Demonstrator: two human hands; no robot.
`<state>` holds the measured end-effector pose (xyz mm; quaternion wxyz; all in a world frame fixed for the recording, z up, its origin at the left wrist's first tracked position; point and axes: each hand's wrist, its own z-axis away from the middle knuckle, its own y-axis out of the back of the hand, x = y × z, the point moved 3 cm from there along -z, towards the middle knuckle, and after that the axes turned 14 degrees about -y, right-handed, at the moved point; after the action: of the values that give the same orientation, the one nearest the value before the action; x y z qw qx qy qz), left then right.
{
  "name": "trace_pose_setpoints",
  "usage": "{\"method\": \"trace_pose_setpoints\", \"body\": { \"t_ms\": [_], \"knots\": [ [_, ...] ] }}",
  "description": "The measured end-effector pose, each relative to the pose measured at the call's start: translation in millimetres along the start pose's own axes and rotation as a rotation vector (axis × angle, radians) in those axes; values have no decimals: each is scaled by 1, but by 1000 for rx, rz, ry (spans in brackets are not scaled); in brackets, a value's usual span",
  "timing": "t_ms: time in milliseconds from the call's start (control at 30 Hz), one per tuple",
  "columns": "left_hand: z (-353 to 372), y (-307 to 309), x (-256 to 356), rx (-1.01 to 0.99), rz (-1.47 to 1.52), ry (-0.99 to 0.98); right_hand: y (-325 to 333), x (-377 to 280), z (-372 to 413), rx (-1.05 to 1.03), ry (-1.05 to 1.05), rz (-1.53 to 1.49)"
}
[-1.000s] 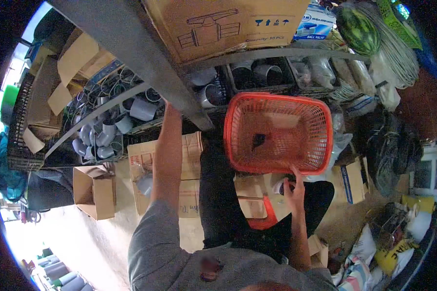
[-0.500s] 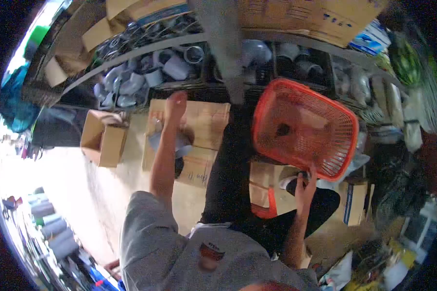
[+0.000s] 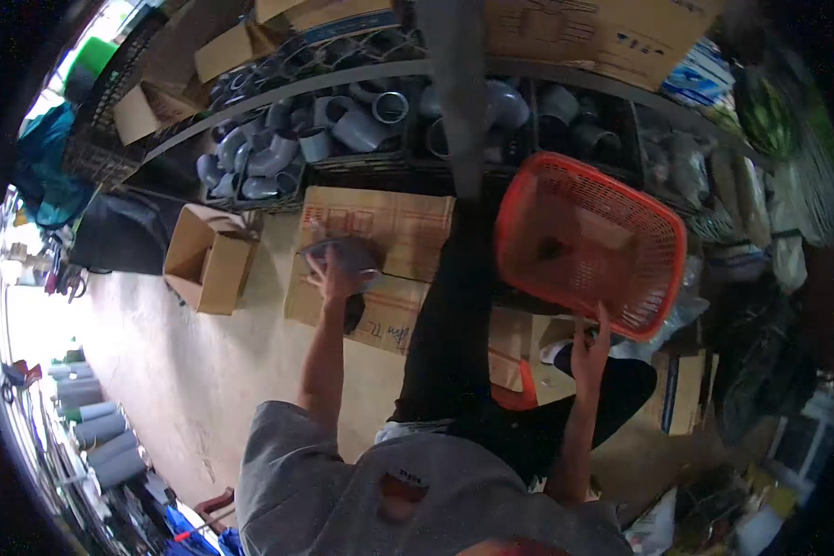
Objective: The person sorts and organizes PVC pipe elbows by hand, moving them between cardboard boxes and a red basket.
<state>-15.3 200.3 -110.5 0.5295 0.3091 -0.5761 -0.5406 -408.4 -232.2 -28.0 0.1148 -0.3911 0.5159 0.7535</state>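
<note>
My left hand [image 3: 335,277] is at a grey plastic pipe fitting [image 3: 354,252], fingers curved against its near side. The fitting is over a flattened cardboard sheet [image 3: 408,222] on the floor, and its exact shape is partly hidden by the hand. To the right, my right hand [image 3: 587,354] grips the near rim of a red plastic basket [image 3: 565,278], which is tilted with its opening toward me. A small dark spot shows in the basket's lattice.
Crates of grey pipe fittings [image 3: 357,130] line the shelf behind a metal post [image 3: 454,102]. An open cardboard box [image 3: 224,271] stands at left. My dark-trousered leg [image 3: 449,324] lies between the hands. Grey pipes [image 3: 111,440] are stacked at lower left; plastic bags hang at right.
My left hand has come down from above the cardboard's far edge onto the grey pipe fitting. My right hand stays at the basket's rim. The view has shifted slightly.
</note>
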Motion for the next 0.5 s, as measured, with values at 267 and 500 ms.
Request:
{"method": "trace_pose_setpoints", "body": {
  "t_ms": [267, 500],
  "knots": [
    [-92, -30, -127, 116, 1081, 320, 21, -34, 6, -141, -231, -318],
    [-93, -11, -152, 57, 623, -412, 6, -6, 3, -28, -54, -173]
  ]
}}
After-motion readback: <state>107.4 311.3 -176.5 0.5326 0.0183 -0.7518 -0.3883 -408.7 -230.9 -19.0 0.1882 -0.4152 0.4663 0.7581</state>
